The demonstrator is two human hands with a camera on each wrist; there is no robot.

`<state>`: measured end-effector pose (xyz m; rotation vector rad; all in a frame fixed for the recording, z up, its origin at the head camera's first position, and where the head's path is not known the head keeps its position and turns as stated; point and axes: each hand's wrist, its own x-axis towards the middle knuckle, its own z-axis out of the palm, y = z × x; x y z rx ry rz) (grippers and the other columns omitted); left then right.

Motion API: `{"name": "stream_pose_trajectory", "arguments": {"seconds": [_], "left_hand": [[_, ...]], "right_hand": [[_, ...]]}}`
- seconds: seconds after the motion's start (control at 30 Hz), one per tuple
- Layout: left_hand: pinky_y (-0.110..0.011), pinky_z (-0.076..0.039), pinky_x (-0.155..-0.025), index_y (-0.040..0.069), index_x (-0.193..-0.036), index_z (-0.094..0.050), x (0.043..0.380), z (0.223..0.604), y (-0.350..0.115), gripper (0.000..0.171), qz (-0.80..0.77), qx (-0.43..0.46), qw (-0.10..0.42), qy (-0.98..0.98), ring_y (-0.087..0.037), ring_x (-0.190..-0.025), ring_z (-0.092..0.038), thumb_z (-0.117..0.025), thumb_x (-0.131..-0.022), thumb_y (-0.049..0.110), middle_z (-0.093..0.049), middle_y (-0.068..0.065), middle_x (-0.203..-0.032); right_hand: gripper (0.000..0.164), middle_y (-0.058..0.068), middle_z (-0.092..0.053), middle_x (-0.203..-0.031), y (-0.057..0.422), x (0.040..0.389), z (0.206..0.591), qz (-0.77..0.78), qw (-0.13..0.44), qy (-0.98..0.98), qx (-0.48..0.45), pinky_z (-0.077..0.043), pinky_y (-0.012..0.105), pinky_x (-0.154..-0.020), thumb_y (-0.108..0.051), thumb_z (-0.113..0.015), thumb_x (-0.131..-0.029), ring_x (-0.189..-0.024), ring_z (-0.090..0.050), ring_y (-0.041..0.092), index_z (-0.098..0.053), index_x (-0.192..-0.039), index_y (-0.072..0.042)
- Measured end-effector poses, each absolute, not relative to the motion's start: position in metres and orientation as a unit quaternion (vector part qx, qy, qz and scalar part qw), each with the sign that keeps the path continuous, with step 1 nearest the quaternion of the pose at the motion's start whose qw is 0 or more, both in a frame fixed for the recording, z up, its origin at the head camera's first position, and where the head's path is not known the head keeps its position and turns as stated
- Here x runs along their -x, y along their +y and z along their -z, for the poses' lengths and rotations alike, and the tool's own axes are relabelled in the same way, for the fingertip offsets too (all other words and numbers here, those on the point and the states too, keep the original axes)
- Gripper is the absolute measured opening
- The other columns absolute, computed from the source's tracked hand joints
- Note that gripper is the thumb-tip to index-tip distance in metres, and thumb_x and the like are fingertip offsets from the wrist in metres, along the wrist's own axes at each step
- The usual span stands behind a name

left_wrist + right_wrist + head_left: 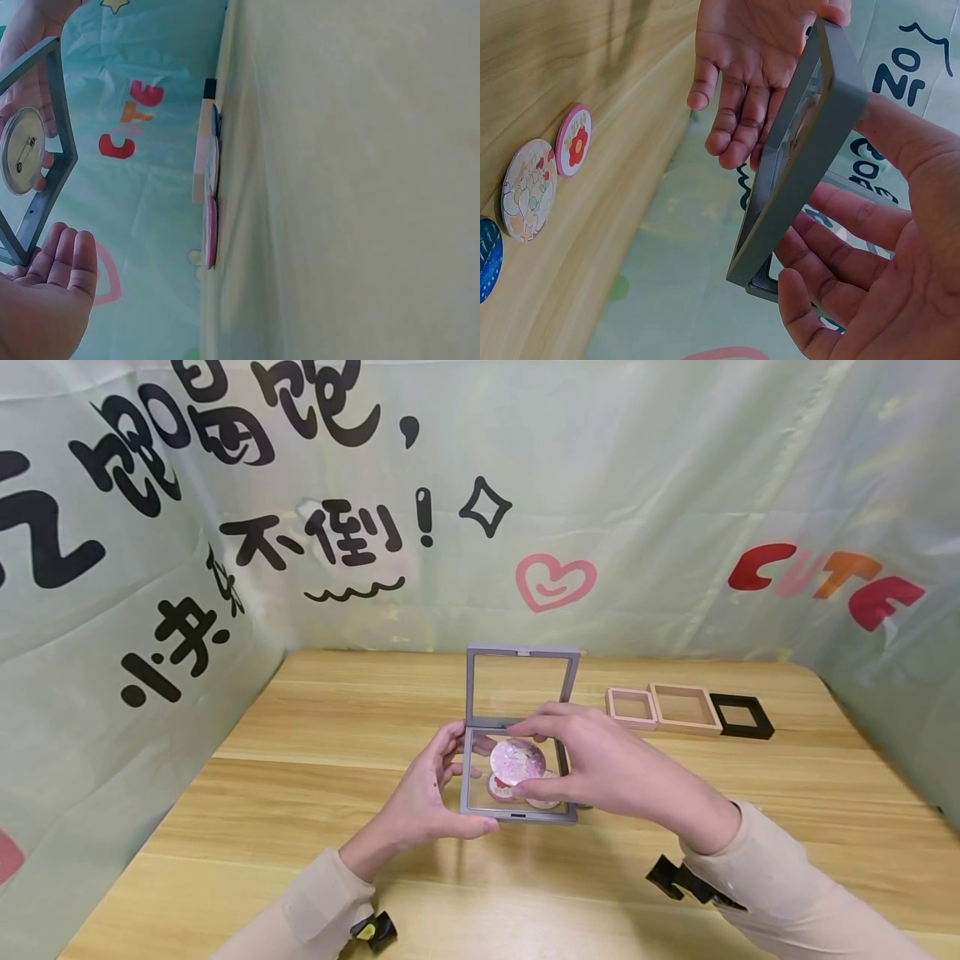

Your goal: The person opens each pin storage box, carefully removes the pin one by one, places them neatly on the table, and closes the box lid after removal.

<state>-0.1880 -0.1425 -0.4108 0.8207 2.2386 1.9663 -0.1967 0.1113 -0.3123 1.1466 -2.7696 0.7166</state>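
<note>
A grey hinged display frame [551, 817] with clear film stands open above the table, its lid [495, 651] raised at the back. My left hand [423, 797] holds it by the left side, thumb along the front edge and fingers spread behind and beneath the film. With thumb and fingertips, my right hand [607, 764] pinches a round pink-purple badge [517, 762] over the lower half. The left wrist view shows the back of this badge [22, 150] with its safety pin, seen through the film.
Below the frame lie a pink-rimmed badge with a red flower [576, 141], a pale patterned badge [529, 190] and a blue badge [487, 259]. At the back right sit a small pink frame [632, 724], a larger beige frame [686, 728] and a black frame [765, 727]. A printed curtain [645, 510] hangs behind.
</note>
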Motion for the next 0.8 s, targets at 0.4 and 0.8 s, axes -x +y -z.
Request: {"name": "stream_pose_trajectory", "arguments": {"seconds": [0.4, 0.8], "left_hand": [[-0.052, -0.053, -0.114, 0.016, -0.155, -0.042, 0.1882, 0.4111, -0.1433, 0.1, -0.632, -0.265, 0.025, 0.728, -0.02, -0.137, -0.055, -0.095, -0.069, 0.008, -0.059, -0.007, -0.147], [-0.053, -0.053, -0.114, 0.015, -0.156, -0.042, 0.1888, 0.4111, -0.1441, 0.101, -0.631, -0.267, 0.022, 0.728, -0.018, -0.138, -0.055, -0.095, -0.069, 0.009, -0.058, -0.007, -0.148]], "right_hand": [[0.047, 0.0, -0.075, -0.116, 0.1074, 0.1967, 0.3119, -0.231, 0.03, -0.899, -0.371, -0.054, 0.021, -0.07, -0.038, -0.091, -0.086, -0.083, -0.063, 0.011, -0.079, -0.124, -0.014], [0.045, 0.001, -0.076, -0.116, 0.1019, 0.1962, 0.3119, -0.208, 0.041, -0.904, -0.372, -0.053, 0.023, -0.071, -0.035, -0.091, -0.085, -0.082, -0.063, 0.007, -0.079, -0.123, -0.014]]}}
